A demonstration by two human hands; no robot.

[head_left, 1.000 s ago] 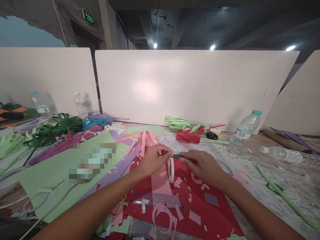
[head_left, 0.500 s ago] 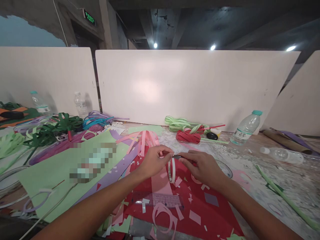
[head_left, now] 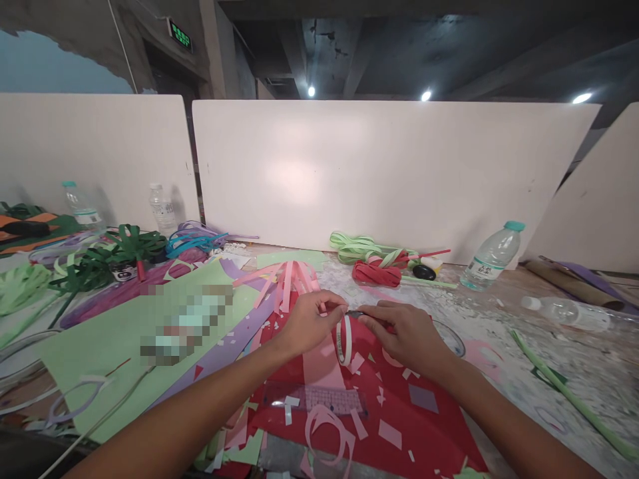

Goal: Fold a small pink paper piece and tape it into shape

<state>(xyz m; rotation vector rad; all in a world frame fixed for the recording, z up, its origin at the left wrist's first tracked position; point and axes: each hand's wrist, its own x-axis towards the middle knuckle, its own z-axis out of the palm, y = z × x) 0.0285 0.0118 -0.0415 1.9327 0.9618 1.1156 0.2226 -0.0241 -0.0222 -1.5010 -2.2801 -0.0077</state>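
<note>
My left hand point(head_left: 313, 322) is closed, thumb and fingertips pinching the top of a narrow white loop point(head_left: 346, 344) with small dark print on one side. The loop hangs below the fingertips, above red paper point(head_left: 364, 436). My right hand point(head_left: 403, 332) is closed around a small dark tool point(head_left: 354, 313) whose tip meets the top of the loop; its exact kind is mostly hidden by the fingers. Just behind my left hand, a bundle of pink paper strips point(head_left: 288, 278) spreads out. A clear ruler point(head_left: 329, 401) and a pink paper coil point(head_left: 324, 436) lie nearer to me.
Paper scraps litter the worktop. Light green paper point(head_left: 94, 352) on the left carries a blurred-out object. Red strips point(head_left: 375, 273) and green strips point(head_left: 349, 245) lie by the white partition point(head_left: 379, 166). A bottle point(head_left: 492, 256) stands at the right; another bottle point(head_left: 569, 311) lies on its side.
</note>
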